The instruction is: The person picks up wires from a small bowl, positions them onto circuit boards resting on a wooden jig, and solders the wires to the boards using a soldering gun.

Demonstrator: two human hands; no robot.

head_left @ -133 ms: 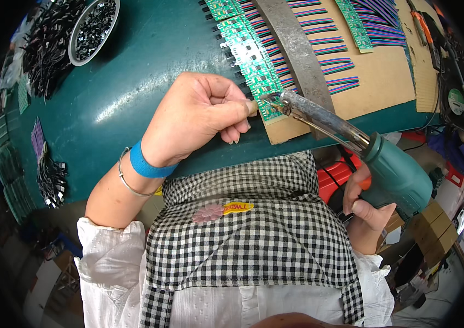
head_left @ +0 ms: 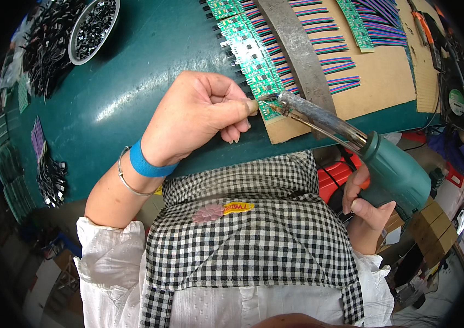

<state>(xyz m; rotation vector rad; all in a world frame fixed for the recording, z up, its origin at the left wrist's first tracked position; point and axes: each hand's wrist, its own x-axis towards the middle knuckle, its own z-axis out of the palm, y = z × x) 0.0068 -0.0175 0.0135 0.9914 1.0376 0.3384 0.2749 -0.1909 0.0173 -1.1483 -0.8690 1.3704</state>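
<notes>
The left hand (head_left: pixel 199 117) pinches solder wire (head_left: pixel 266 98) at the nearest board (head_left: pixel 254 54); the right hand (head_left: pixel 366 205) grips the soldering gun (head_left: pixel 352 142). Judging by position, the row seems nearly finished.

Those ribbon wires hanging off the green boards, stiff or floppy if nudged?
Probably floppy: the ribbon wires are thin, flat striped bundles lying loose on the cardboard. Likely very light, so a nudge would slide or fan them. One end seems fixed to the green boards under a metal bar, so they would likely pivot there.
</notes>
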